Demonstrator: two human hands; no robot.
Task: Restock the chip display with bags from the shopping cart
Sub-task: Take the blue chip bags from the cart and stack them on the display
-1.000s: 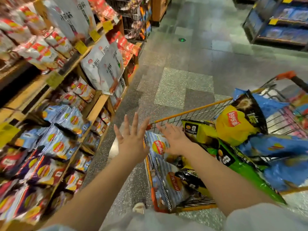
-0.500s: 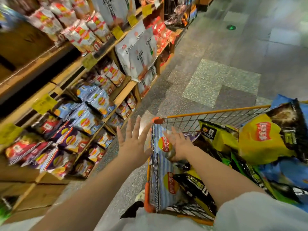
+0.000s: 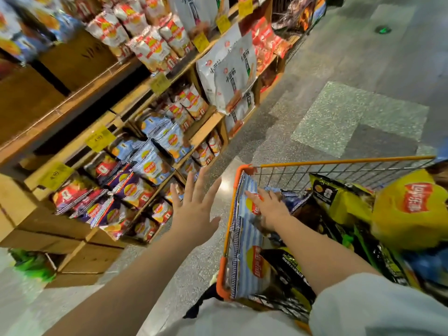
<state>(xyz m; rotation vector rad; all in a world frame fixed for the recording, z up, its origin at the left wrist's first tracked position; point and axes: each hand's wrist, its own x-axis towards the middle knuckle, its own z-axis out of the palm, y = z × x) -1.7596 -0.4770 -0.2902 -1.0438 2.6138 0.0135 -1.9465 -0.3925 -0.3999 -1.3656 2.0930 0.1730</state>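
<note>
An orange-rimmed wire shopping cart stands at the right, full of chip bags. My right hand lies inside it with fingers straight, resting on a light blue striped chip bag that leans against the cart's left wall. My left hand hovers in the air with fingers spread, holding nothing, between the cart and the chip display. The wooden display at the left holds rows of blue, purple, red and white chip bags.
A big yellow chip bag and black and green bags fill the right of the cart. Large white snack bags hang at the shelf end. Yellow price tags line the shelf edges. Grey tiled floor runs ahead.
The view has swung left and closer to the shelves. My right hand has slid a little further onto the blue striped bag. My left hand stays spread in the air.
</note>
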